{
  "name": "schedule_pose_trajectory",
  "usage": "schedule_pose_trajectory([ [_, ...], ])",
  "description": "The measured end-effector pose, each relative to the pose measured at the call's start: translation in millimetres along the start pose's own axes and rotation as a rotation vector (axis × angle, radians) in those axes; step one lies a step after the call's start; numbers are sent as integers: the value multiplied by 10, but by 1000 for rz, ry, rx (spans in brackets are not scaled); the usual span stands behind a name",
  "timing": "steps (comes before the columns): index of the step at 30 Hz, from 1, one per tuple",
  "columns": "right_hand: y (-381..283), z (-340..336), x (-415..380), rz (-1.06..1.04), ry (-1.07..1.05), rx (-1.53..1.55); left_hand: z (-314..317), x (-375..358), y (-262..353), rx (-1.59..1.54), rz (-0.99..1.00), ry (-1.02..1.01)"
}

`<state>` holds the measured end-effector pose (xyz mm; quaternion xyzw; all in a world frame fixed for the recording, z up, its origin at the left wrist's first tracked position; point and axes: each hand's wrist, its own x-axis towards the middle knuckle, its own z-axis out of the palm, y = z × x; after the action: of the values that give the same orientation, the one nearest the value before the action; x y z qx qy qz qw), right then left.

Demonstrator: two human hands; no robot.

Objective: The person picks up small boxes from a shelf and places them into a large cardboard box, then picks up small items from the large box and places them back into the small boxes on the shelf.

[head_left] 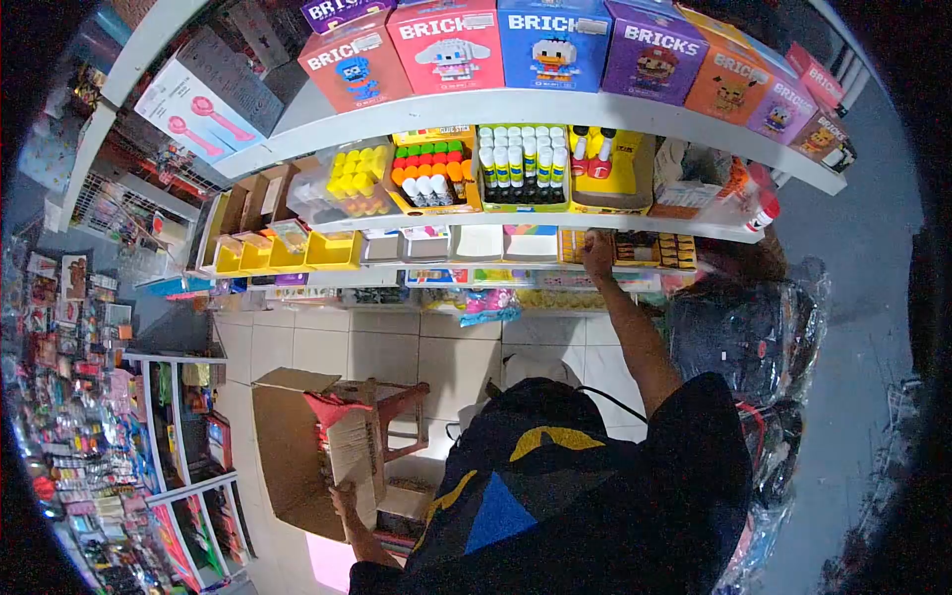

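My right hand (597,255) reaches to the lower shelf, its fingers curled at a row of small yellow-orange boxes (572,245). Whatever its fingers hold is hidden. Just right of it sit more small black-and-yellow packs (677,250). Down at the left, my left hand (343,499) grips the flap of an open cardboard box (288,461). A red piece (335,407) shows at the box's top edge. Beside the box stands a reddish stool (402,421).
Glue sticks (523,164), markers (431,174) and yellow-capped bottles (359,177) fill the middle shelf (397,220). Boxes marked BRICKS (553,45) line the top shelf. Yellow trays (333,250) sit lower left. Plastic-wrapped bags (739,332) stand at the right.
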<state>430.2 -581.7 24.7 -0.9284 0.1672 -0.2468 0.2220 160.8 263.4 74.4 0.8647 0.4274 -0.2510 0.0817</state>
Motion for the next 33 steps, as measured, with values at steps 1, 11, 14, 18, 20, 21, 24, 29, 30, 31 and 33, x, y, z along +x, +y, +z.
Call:
schedule_pose_trajectory([
  [1, -56, -20, 10, 9, 17, -22, 24, -2, -27, -3, 12, 14],
  [11, 51, 142, 3, 16, 52, 153, 159, -102, -15, 9, -5, 199],
  [14, -44, 14, 25, 112, -20, 11, 87, -79, -66, 3, 28, 91],
  [18, -334, -96, 4, -171, 243, 54, 85, -265, 34, 21, 1, 197],
  [20, -731, -293, -90, -171, 350, -81, 87, -255, 33, 0, -2, 179],
  [21, -757, -251, -167, -83, 233, 33, 57, -274, 54, -15, 9, 176],
  [24, -1408, -331, -446, -136, 96, 218, 52, -426, 104, -63, 27, 211],
  [29, -2462, 41, -1323, -613, -405, 638, 207, -391, 91, -168, 33, 378],
  [30, -2634, 127, -1527, -624, -629, 575, 182, -435, 103, -182, 50, 360],
  [31, -2825, 210, -1703, -633, -852, 499, 45, -566, 145, -195, 65, 342],
  [33, -3395, 170, -1948, -852, -852, 660, -54, -662, 139, -218, 131, 324],
])
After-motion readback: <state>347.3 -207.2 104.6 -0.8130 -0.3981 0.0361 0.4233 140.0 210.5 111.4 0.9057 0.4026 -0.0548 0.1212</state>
